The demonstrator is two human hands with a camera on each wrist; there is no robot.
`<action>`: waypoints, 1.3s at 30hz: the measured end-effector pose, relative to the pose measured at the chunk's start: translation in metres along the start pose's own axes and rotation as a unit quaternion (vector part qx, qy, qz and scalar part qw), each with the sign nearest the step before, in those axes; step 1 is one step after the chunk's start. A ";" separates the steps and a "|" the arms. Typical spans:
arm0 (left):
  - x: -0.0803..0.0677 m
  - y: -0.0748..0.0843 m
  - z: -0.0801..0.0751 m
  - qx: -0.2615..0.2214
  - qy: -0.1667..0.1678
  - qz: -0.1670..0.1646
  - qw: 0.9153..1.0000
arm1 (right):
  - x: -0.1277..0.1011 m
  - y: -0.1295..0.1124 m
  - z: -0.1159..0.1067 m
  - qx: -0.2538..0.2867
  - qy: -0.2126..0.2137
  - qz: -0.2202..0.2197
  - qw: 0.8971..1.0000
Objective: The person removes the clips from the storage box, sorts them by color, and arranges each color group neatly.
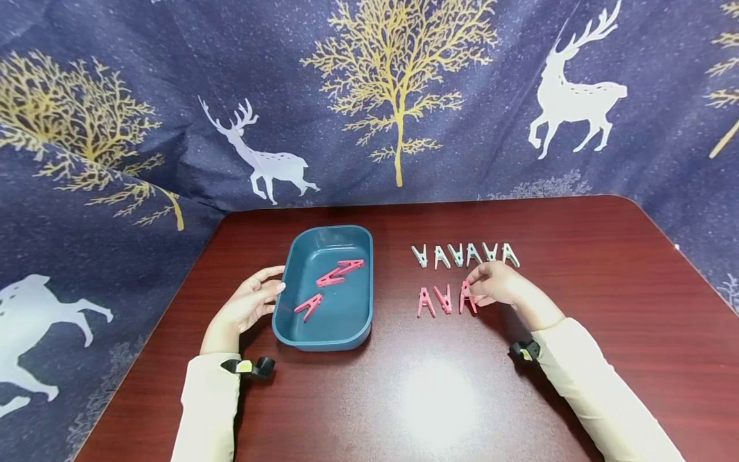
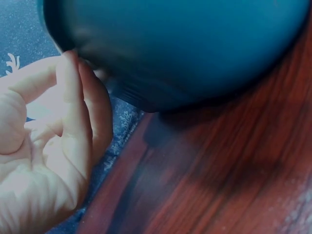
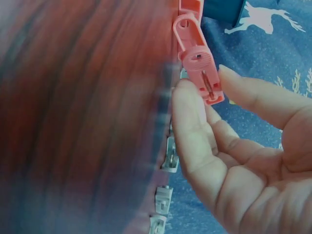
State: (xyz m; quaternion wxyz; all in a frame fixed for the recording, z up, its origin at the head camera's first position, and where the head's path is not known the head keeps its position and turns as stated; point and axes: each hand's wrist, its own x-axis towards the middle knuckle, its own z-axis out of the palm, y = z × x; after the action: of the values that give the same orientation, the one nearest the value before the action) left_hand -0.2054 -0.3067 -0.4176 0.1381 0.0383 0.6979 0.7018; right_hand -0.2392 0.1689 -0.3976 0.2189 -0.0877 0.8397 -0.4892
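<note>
In the head view my left hand (image 1: 248,303) grips the left rim of a blue plastic bin (image 1: 323,332), thumb at the edge. The left wrist view has its bent fingers against the bin's wall (image 2: 185,48). Three pink clothespins lie inside, one of them a clothespin (image 1: 309,306) near the front. My right hand (image 1: 501,284) pinches another pink clothespin (image 3: 200,61) between thumb and fingers, at the right end of a short row. Beside it on the table are two more pink clothespins, an upright-looking one (image 1: 425,302) and a slanted one (image 1: 443,299).
Behind the pink row runs a line of several pale green clothespins (image 1: 456,255). Everything stands on a dark red wooden table (image 1: 566,234). A blue cloth (image 1: 462,160) with deer and trees hangs at the back and left.
</note>
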 end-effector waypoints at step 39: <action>-0.006 0.014 0.010 -0.008 -0.008 -0.011 1.000 | -0.021 -0.036 0.010 -0.063 0.109 -0.088 0.988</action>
State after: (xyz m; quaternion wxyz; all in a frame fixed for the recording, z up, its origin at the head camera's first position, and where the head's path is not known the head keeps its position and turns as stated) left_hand -0.1995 -0.2978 -0.4025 0.1514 0.0348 0.6912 0.7058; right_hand -0.2181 0.1507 -0.3650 0.0764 -0.1207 0.8766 -0.4595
